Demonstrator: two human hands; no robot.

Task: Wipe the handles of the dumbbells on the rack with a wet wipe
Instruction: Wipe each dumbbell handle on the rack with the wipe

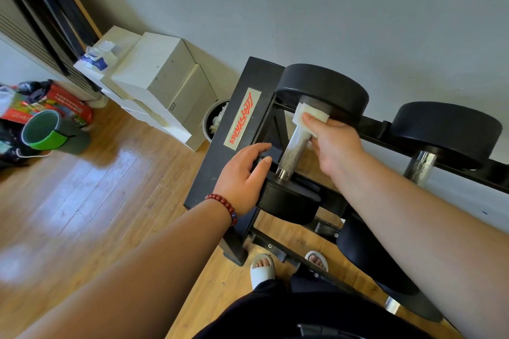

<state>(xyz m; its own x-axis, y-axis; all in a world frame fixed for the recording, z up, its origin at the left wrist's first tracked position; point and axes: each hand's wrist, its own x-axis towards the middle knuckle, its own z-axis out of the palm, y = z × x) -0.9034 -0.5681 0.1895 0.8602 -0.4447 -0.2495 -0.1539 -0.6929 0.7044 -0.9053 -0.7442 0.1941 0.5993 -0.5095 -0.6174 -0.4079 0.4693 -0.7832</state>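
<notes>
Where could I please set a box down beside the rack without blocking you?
The wooden floor is bare between the rack's end panel and the green bucket. Along the wall it is crowded: white boxes, then a bin beside the rack. The right hand, gripping the wet wipe, and the left hand crowd the first dumbbell.
</notes>
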